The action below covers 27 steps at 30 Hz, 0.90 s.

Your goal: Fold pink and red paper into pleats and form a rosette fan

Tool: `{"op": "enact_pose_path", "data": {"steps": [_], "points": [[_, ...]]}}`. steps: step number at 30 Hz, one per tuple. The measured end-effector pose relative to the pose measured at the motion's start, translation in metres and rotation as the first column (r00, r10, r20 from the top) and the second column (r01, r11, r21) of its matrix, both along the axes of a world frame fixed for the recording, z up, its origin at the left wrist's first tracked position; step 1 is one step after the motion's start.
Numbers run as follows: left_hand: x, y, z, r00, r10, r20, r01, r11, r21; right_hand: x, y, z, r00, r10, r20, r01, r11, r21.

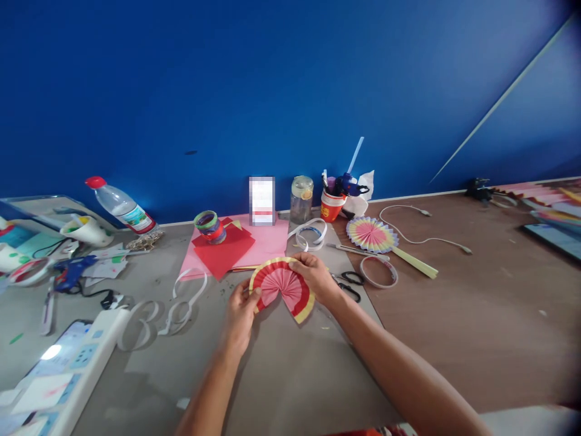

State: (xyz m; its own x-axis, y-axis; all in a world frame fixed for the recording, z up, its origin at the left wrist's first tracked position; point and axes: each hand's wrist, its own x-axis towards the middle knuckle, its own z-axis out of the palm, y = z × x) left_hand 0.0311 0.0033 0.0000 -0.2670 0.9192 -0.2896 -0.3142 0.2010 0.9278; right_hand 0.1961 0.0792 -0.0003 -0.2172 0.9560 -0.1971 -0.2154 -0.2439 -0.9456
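Note:
Between my two hands is a pleated paper fan (278,280), pink at the centre with a red band and a yellow outer edge. It is spread into a wide arc with a gap at the bottom. My left hand (240,312) pinches its left end between thumb and fingers. At the upper right edge, my right hand (314,275) grips the pleats. Scissors (351,278) with black handles lie just right of my right hand, their blades partly hidden. Beyond the fan, red paper (224,248) rests on pink sheets (267,239).
A finished round paper fan (372,235) on a yellow stick lies right, near a tape roll (379,272) and a white cable (426,239). Behind stand a glass jar (301,203) and a red cup (332,207). Left are a power strip (93,357), a glue gun (75,271) and a bottle (124,209).

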Motion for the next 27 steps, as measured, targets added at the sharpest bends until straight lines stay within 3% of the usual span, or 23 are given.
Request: {"op": "enact_pose_path", "data": {"steps": [4,7,22,27], "points": [[0.011,-0.003,-0.001,0.963,-0.087,0.256,0.106,0.993,-0.060,0.001,0.002,-0.001,0.997,-0.071,-0.006,0.071,0.997,0.004],[0.017,-0.004,-0.003,0.935,-0.120,0.334,0.169,0.978,-0.119,0.002,0.003,-0.002,0.993,-0.120,-0.020,0.120,0.993,0.000],[0.008,-0.002,0.004,0.927,0.025,0.375,0.013,0.995,-0.100,0.005,0.006,0.002,0.980,-0.116,-0.160,0.104,0.991,-0.080],[0.002,-0.002,0.006,0.961,-0.086,0.262,0.118,0.987,-0.108,0.006,0.008,0.003,0.977,-0.099,-0.189,0.081,0.992,-0.097]]}}
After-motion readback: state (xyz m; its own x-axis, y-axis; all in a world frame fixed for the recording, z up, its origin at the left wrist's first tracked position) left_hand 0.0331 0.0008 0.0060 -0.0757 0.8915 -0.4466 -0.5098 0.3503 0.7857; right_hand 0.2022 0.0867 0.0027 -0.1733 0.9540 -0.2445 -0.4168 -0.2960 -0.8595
